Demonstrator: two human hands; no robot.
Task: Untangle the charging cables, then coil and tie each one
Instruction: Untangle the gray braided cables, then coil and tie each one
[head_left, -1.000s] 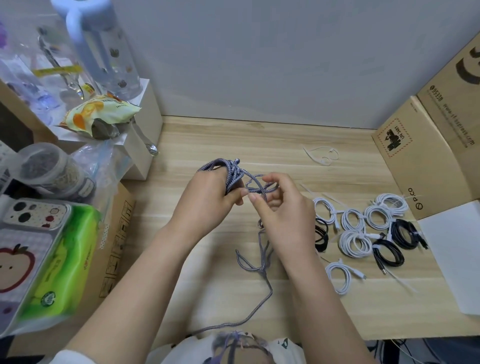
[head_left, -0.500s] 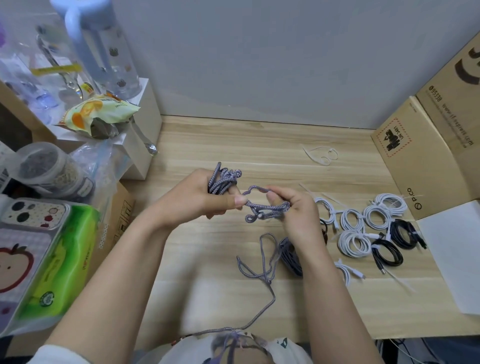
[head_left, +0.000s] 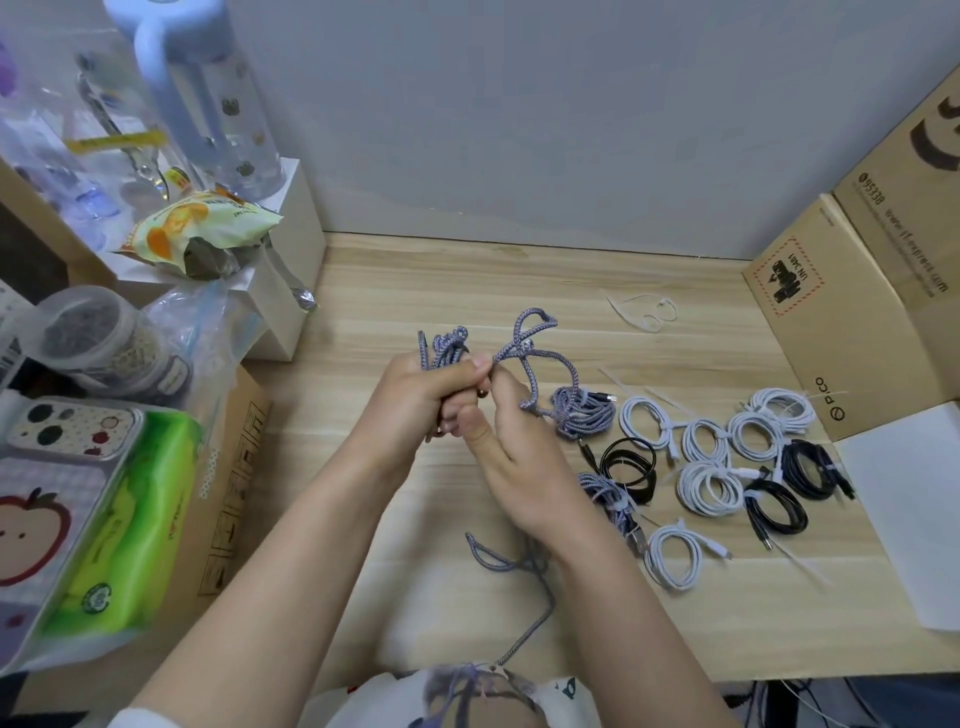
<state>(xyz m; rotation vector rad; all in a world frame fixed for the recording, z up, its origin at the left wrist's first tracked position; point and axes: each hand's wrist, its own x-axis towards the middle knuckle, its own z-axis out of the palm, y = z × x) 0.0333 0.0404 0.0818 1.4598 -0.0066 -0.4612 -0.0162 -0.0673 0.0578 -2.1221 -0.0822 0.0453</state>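
Both hands meet over the bench (head_left: 519, 275) centre: left hand (head_left: 415, 400) grips a bunched coil of the braided cable (head_left: 524, 358), right hand (head_left: 511, 452) just beside it, pinching a loop that stands up between them. The cable's tail drops under the right wrist, lies on the bench, runs to the near edge. Right of the hands: coiled cables (head_left: 711, 457) lying close together on the bench, two braided coils nearest the right hand. Loose ties (head_left: 644, 312) behind them, toward the wall. Cardboard boxes (head_left: 852, 322) at far right. Left edge: tissue pack (head_left: 119, 519) in front, jar (head_left: 98, 338) behind it, water bottle (head_left: 208, 88) on a box at rear left.
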